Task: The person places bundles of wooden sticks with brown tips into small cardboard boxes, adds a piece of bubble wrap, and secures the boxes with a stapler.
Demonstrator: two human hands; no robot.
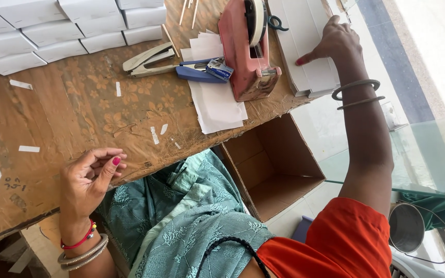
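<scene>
Right hand (336, 41), fingers spread, presses flat on a stack of white card blanks (305, 46) at the tabletop (73, 108) edge. Left hand (89, 177) rests loosely curled, empty. Between them: pink tape dispenser (248, 51), staplers (150, 59), paper sheets (215, 98). Open carton (274, 170) below.

The surface (68, 103) is matt brown cardboard with a faded floral print, scuffed and dotted with paper scraps, and the open box (274, 170) near it is the same raw, dull cardboard. At the far right the right hand (336, 44) rests on flat white card sheets (305, 46), smooth and matt like the stacked white boxes (52, 31) at the far left. The tape dispenser (248, 51) is worn pink plastic, the stapler (148, 59) dull grey metal, and the bangles (356, 87) plain metal.
</scene>
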